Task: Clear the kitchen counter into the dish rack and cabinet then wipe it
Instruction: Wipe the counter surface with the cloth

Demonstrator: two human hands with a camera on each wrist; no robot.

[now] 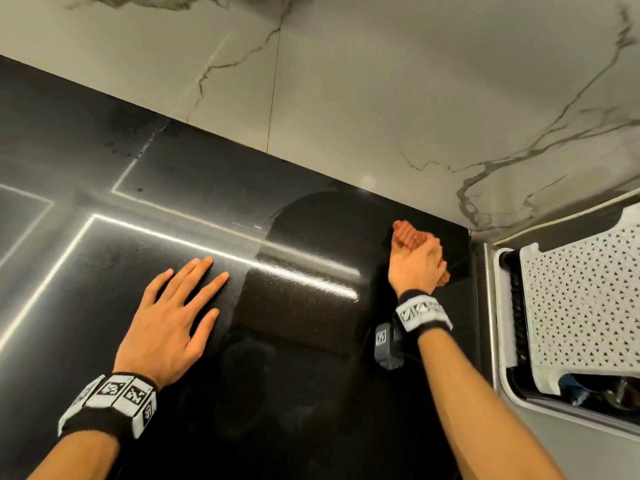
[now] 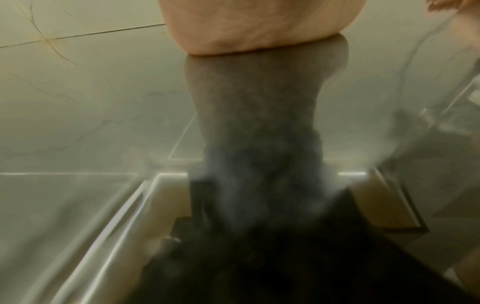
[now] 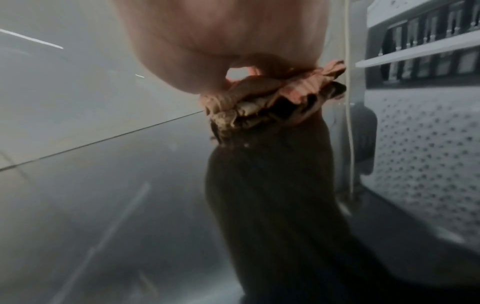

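Wiping step | right hand (image 1: 417, 268) grips cloth (image 1: 408, 233) centre-right, worktop (image 1: 311, 323) corner | left hand (image 1: 173, 317) flat, released | next: sweep toward unwiped left of frame

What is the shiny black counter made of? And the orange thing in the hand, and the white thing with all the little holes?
Counter: probably polished stone; it is black and mirrors the ceiling lights.
Cloth: soft orange ribbed fabric, since it bunches up in the right hand.
Dish rack: likely matte white plastic, with a moulded pattern of small holes.
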